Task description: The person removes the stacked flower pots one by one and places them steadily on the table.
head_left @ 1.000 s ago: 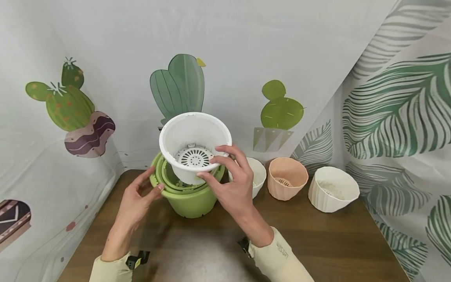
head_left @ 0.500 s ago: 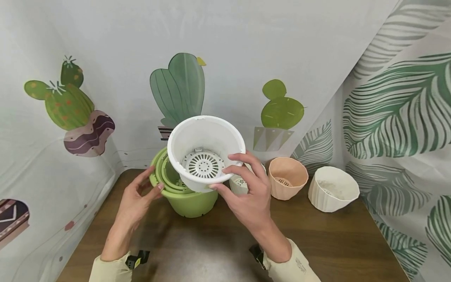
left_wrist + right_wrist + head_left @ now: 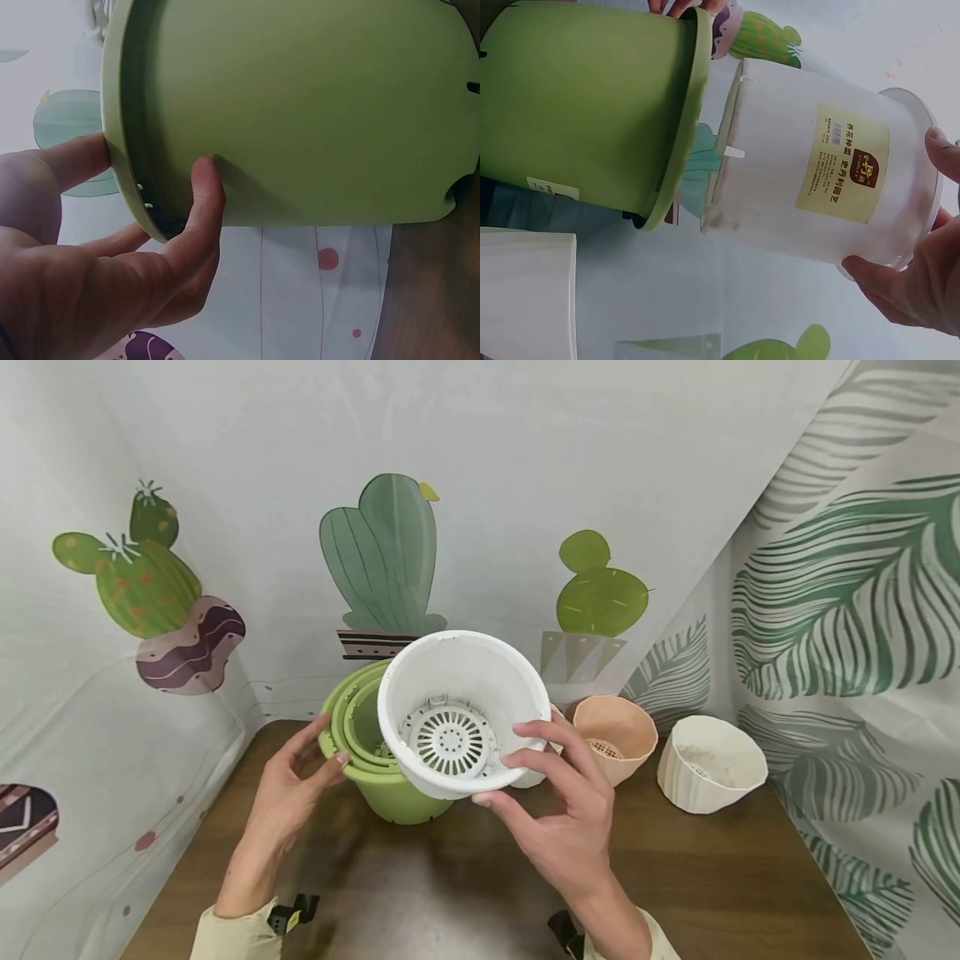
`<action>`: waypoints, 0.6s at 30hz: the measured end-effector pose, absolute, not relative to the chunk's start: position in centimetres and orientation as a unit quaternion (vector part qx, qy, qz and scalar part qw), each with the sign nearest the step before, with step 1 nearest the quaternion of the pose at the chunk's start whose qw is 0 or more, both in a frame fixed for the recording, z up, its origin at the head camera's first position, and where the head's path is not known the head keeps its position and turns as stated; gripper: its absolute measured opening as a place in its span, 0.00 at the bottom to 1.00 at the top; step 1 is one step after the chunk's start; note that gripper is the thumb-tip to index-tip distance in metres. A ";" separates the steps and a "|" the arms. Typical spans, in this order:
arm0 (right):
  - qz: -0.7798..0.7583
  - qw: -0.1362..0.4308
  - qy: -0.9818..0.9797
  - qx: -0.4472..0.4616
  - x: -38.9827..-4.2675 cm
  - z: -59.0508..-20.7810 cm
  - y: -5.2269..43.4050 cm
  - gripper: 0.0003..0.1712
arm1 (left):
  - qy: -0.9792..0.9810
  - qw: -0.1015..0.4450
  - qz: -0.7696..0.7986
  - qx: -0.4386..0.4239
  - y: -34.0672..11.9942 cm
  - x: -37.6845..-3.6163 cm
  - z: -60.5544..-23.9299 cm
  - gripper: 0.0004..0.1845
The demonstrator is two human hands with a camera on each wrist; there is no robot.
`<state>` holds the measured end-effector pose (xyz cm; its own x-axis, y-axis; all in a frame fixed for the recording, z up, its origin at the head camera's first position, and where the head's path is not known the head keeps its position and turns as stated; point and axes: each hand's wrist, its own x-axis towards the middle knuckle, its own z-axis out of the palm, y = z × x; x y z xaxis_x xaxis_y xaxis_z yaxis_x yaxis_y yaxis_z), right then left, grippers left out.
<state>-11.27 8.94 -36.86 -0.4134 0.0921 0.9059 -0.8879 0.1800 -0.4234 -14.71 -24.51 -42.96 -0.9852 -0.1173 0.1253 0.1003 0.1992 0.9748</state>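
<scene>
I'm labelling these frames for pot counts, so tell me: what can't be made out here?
- Small white pot: head view, mostly hidden behind the white pot that the right hand holds.
- Number of green pots nested: head view, inner rims partly covered.
- White pot's label text: right wrist view, too small.

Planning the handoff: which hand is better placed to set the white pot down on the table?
Right. The right hand already grips the white pot by its rim, lifted clear; the left hand is steadying the green pots.
</scene>
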 end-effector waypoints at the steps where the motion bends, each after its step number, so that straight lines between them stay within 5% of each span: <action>1: 0.559 0.440 -0.627 0.317 -11.0 -36.9 9.1 0.23 | -0.770 0.085 -0.632 0.005 -24.5 -14.7 -43.0 0.38; 18: 0.593 0.409 -0.565 0.402 -7.7 -37.4 10.6 0.22 | -0.762 0.085 -0.642 0.000 -24.5 -14.7 -43.1 0.39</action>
